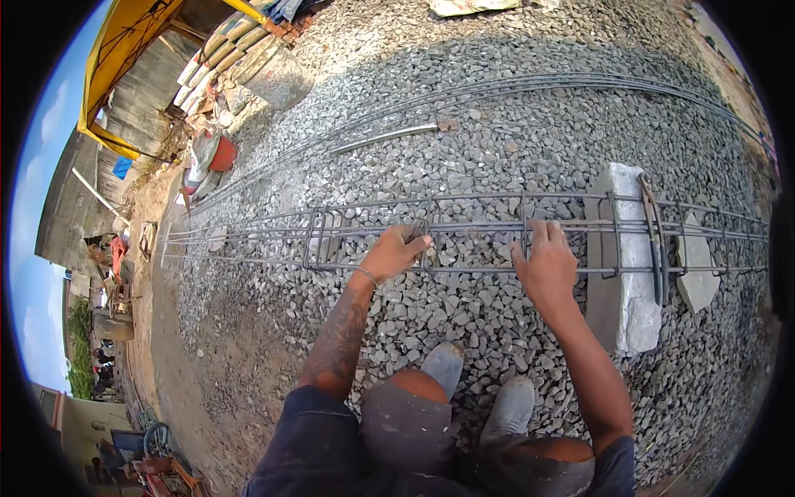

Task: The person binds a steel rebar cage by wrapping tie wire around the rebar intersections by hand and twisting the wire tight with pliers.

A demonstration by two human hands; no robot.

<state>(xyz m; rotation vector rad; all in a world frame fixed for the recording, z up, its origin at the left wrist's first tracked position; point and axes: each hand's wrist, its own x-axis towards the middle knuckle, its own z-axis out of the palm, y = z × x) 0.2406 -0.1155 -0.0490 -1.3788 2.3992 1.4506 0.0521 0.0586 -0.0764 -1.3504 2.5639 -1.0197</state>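
A long rebar cage [472, 269] of straight steel bars and square stirrups stretches across the view over grey gravel. My left hand [392, 253] is on the middle bars at one stirrup [426, 214], its thumb against that stirrup and its other fingers curled partly out of sight. Further right, my right hand [549, 267] has another stirrup [523, 211] between its thumb and fingers, with fingertips over the middle bars. A pair of long-handled pincers [656, 248] rests on the cage beside a concrete block [636, 323] under the bars.
A broken concrete piece [695, 273] lies beneath the cage's right part. Beyond it run several long loose rebars [559, 81] and a metal pipe [388, 138]. Stacked sacks [230, 50] and a red bucket [223, 154] stand at upper left. My boots [509, 404] are on the gravel.
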